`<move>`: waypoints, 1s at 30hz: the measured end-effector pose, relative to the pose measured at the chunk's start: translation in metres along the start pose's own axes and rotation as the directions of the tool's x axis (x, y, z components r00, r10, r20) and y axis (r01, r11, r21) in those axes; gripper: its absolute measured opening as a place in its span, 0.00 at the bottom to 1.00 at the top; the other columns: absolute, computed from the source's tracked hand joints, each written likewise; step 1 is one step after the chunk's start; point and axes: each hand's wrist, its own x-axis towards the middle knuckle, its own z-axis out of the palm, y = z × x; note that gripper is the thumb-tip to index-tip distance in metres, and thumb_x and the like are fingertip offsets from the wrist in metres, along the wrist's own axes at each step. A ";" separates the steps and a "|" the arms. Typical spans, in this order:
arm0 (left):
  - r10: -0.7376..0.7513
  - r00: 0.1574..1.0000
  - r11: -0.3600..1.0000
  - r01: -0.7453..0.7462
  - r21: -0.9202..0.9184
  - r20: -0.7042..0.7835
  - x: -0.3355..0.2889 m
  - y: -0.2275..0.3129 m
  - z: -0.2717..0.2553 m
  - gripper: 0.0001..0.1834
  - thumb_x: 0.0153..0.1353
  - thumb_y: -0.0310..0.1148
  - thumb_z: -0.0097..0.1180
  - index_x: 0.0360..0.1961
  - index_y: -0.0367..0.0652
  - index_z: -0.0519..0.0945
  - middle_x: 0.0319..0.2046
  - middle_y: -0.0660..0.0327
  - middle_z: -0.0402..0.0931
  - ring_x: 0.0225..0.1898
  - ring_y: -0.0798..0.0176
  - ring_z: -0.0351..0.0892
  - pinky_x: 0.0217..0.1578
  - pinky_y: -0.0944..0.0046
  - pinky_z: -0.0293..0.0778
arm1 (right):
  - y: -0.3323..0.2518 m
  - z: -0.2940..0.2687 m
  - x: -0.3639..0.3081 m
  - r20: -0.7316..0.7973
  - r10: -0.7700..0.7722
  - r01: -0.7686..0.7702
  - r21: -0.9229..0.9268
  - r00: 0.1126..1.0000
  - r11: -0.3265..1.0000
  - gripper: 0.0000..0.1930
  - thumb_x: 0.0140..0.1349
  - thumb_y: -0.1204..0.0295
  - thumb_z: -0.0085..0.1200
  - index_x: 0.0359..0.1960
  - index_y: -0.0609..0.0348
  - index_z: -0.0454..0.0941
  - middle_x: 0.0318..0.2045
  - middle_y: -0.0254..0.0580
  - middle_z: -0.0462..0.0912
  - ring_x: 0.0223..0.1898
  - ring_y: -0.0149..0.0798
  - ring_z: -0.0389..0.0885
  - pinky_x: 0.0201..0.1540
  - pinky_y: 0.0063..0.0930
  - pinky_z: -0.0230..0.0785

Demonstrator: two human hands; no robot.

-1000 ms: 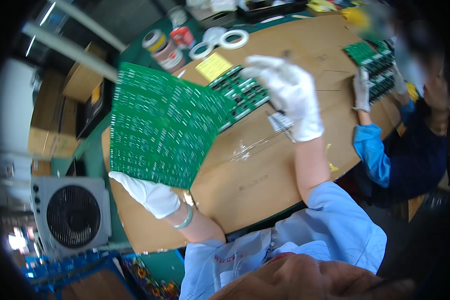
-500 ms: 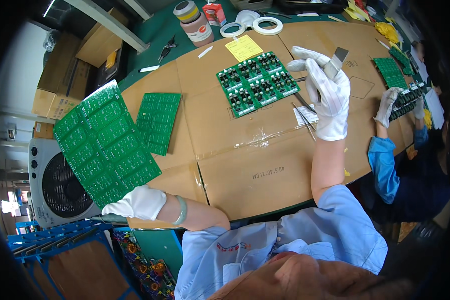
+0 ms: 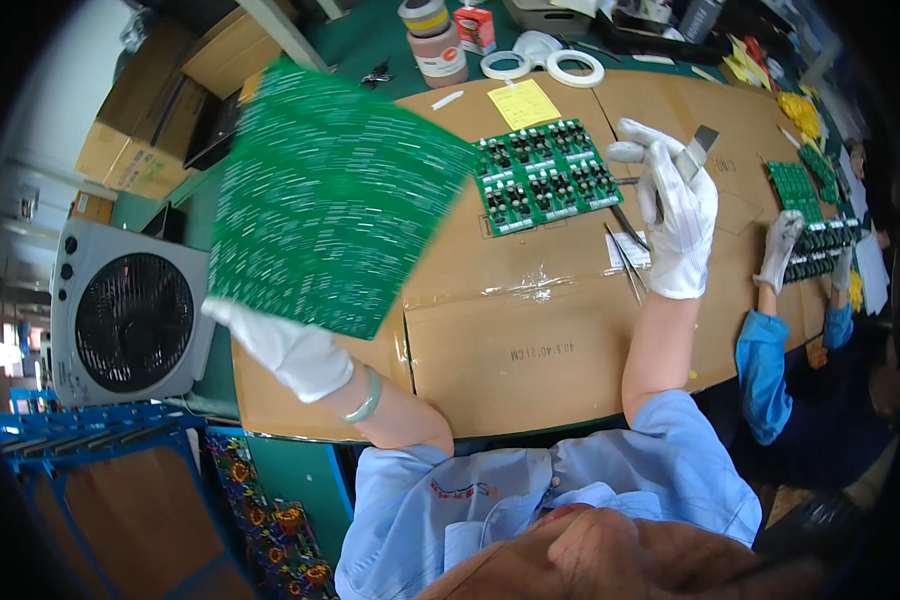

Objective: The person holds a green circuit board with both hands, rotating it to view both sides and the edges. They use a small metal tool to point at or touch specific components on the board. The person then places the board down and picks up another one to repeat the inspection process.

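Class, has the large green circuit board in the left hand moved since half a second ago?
Yes: the large green circuit board has moved right and upward in view relative to the box fan, no longer covering part of its grille.

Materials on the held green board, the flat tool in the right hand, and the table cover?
Green board: probably fibreglass laminate, green-coated; flat sheet with bright rows, though blurred.
Flat tool: likely bare metal, smooth; plain grey look.
Table cover: apparently cardboard, matt; brown, seamed, with glossy clear tape.
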 end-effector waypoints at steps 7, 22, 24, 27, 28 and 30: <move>-0.327 0.897 0.944 0.327 0.051 0.297 -0.023 -0.055 0.032 0.29 0.70 0.54 0.33 0.55 0.41 0.70 0.49 0.58 0.75 0.47 0.61 0.76 0.50 0.62 0.72 | 0.004 -0.007 0.002 0.239 0.068 -0.121 0.214 0.969 0.969 0.23 0.68 0.58 0.44 0.50 0.70 0.75 0.38 0.47 0.84 0.12 0.15 0.56 0.15 0.11 0.45; -0.464 0.758 0.866 0.496 0.055 0.458 -0.031 -0.073 0.038 0.31 0.69 0.56 0.34 0.55 0.40 0.72 0.51 0.56 0.75 0.48 0.59 0.77 0.49 0.59 0.74 | 0.016 -0.007 0.004 0.108 0.181 -0.201 0.217 0.978 0.955 0.18 0.58 0.75 0.56 0.49 0.71 0.76 0.37 0.40 0.82 0.30 0.22 0.77 0.29 0.10 0.66; -0.465 0.756 0.860 0.510 0.032 0.459 -0.030 -0.073 0.037 0.31 0.69 0.56 0.34 0.55 0.40 0.72 0.51 0.56 0.75 0.48 0.59 0.77 0.49 0.59 0.75 | 0.017 -0.005 0.004 0.107 0.176 -0.197 0.231 0.978 0.953 0.18 0.58 0.75 0.56 0.49 0.71 0.76 0.36 0.40 0.82 0.29 0.22 0.77 0.28 0.10 0.65; -0.462 0.742 0.853 0.522 0.014 0.487 -0.028 -0.072 0.035 0.30 0.69 0.55 0.35 0.54 0.39 0.72 0.51 0.55 0.74 0.48 0.57 0.77 0.49 0.57 0.75 | 0.018 -0.006 0.005 0.107 0.200 -0.219 0.211 0.974 0.953 0.18 0.57 0.75 0.57 0.49 0.71 0.76 0.35 0.39 0.83 0.27 0.21 0.76 0.25 0.10 0.62; -0.457 0.737 0.853 0.522 0.011 0.498 -0.027 -0.071 0.033 0.30 0.69 0.54 0.35 0.54 0.39 0.72 0.52 0.55 0.74 0.48 0.57 0.77 0.49 0.57 0.75 | 0.017 -0.009 0.005 0.118 0.219 -0.238 0.189 0.969 0.953 0.18 0.57 0.75 0.57 0.49 0.71 0.76 0.35 0.39 0.83 0.26 0.20 0.76 0.24 0.09 0.61; -0.433 0.741 0.860 0.510 -0.011 0.513 -0.020 -0.075 0.027 0.29 0.70 0.52 0.34 0.54 0.38 0.72 0.51 0.54 0.74 0.48 0.56 0.77 0.49 0.56 0.75 | 0.017 -0.009 0.005 0.106 0.228 -0.245 0.187 0.968 0.951 0.18 0.57 0.75 0.57 0.48 0.71 0.76 0.33 0.38 0.83 0.23 0.18 0.73 0.21 0.09 0.57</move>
